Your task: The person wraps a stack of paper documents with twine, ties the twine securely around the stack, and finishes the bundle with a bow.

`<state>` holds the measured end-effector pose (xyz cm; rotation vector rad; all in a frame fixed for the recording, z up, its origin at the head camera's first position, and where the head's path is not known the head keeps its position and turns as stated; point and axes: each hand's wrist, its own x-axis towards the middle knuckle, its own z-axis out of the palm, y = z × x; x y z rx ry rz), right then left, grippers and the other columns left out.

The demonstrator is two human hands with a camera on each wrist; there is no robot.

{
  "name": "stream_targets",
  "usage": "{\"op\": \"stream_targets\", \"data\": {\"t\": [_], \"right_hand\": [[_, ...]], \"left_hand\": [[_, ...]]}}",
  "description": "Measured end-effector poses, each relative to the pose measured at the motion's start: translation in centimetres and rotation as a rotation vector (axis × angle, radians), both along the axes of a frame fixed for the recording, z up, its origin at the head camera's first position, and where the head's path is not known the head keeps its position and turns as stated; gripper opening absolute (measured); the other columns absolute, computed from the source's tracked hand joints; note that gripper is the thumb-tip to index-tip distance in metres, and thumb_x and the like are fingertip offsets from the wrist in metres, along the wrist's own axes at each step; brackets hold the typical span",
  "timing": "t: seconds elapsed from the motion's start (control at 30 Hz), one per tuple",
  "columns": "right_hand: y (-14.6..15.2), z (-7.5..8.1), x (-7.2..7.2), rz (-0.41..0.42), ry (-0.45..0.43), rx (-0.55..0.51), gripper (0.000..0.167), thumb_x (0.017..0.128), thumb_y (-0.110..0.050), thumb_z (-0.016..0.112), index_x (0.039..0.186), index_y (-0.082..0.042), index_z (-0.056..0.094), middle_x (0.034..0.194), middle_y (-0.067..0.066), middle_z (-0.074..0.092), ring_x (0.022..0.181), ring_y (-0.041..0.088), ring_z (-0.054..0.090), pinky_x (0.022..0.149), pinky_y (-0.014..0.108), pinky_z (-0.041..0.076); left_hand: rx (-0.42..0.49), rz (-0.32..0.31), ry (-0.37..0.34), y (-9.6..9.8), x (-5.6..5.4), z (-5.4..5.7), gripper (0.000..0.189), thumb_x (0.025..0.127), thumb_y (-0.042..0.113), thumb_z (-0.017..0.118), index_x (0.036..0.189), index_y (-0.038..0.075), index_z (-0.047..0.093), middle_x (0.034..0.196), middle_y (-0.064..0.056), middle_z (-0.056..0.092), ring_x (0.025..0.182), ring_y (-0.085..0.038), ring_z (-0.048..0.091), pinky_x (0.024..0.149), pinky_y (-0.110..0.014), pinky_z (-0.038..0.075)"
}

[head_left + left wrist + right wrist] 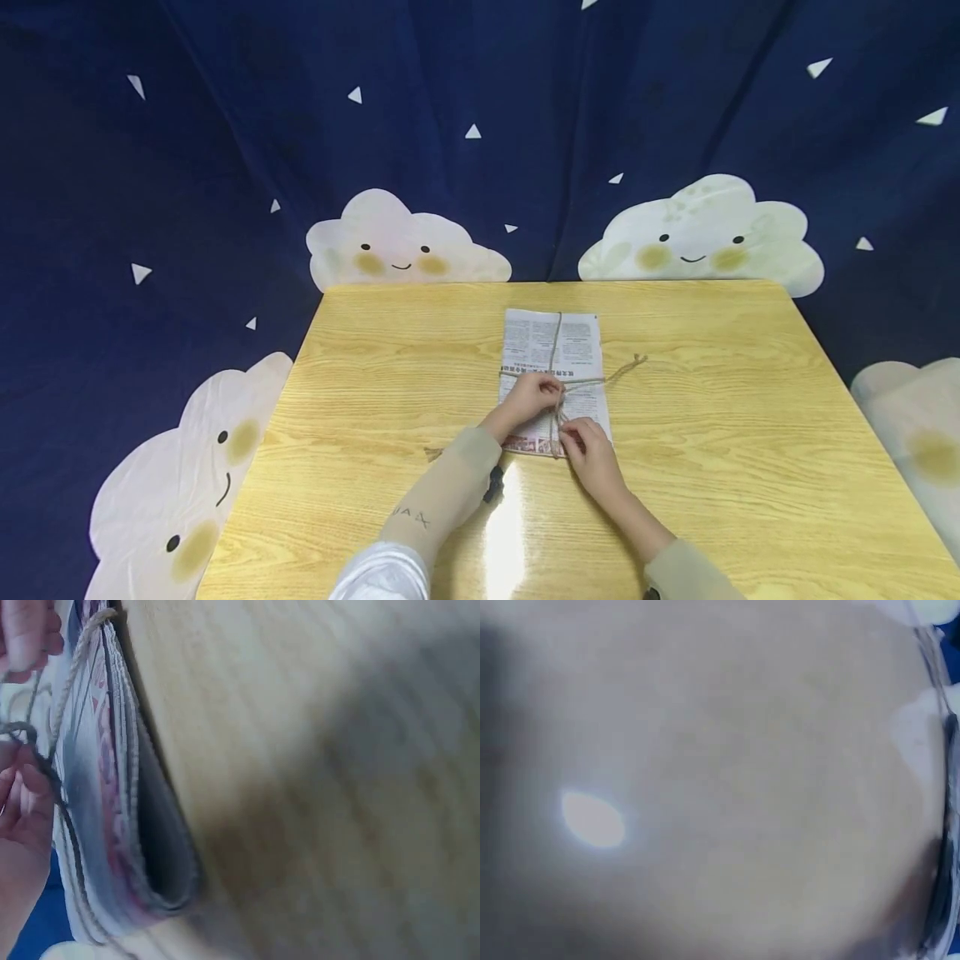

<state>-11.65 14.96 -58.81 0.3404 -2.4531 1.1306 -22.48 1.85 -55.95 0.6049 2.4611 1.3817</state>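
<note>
A folded newspaper stack (525,337) lies on the table, with brown twine (556,340) running lengthwise and crosswise over it. My left hand (529,397) is over the middle of the stack, pinching twine near the crossing. Close to the stack's lower edge, my right hand (595,460) pinches a strand between thumb and fingertips. The left wrist view shows the twine (69,690) passing over the folded edge, with the left fingers (30,799) gripping a dark strand. In the right wrist view only a dim edge of the stack (946,825) shows at the far right.
One frayed twine end (639,359) reaches past the stack's right side onto the wooden table (720,433). Another twine end (432,454) pokes out left of the left forearm. A dark blue curtain (420,92) with white clouds surrounds the table.
</note>
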Motion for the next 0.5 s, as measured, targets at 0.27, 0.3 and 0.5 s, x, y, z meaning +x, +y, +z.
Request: {"op": "stream_targets", "data": {"t": [0.27, 0.3, 0.5], "right_hand": [[1.5, 1.6, -2.9, -0.087, -0.206, -0.274, 0.009, 0.087, -0.005, 0.059, 0.09, 0.003, 0.061, 0.073, 0.007, 0.058, 0.061, 0.003, 0.046, 0.052, 0.014, 0.041], [1.7, 1.9, -3.2, -0.1, -0.248, -0.298, 0.011, 0.089, -0.007, 0.058, 0.091, 0.003, 0.061, 0.073, 0.008, 0.058, 0.06, 0.003, 0.046, 0.052, 0.014, 0.04], [3.1, 2.9, -4.9, -0.179, -0.473, -0.421, 0.024, 0.093, -0.018, 0.053, 0.101, 0.004, 0.059, 0.085, 0.014, 0.06, 0.067, 0.005, 0.05, 0.057, 0.013, 0.043]], "left_hand": [[0.35, 0.258, -0.157, -1.5, 0.7, 0.8, 0.014, 0.079, -0.002, 0.065, 0.091, -0.009, 0.067, 0.082, -0.019, 0.068, 0.061, -0.011, 0.06, 0.059, -0.022, 0.053], [0.366, 0.265, -0.166, -1.8, 0.9, 1.2, 0.014, 0.079, -0.003, 0.064, 0.091, -0.011, 0.067, 0.082, -0.021, 0.067, 0.062, -0.017, 0.062, 0.059, -0.024, 0.053], [0.354, 0.316, -0.17, -3.5, 1.6, 2.6, 0.018, 0.083, -0.004, 0.059, 0.096, -0.015, 0.063, 0.083, -0.027, 0.065, 0.075, -0.044, 0.06, 0.06, -0.035, 0.054]]}}
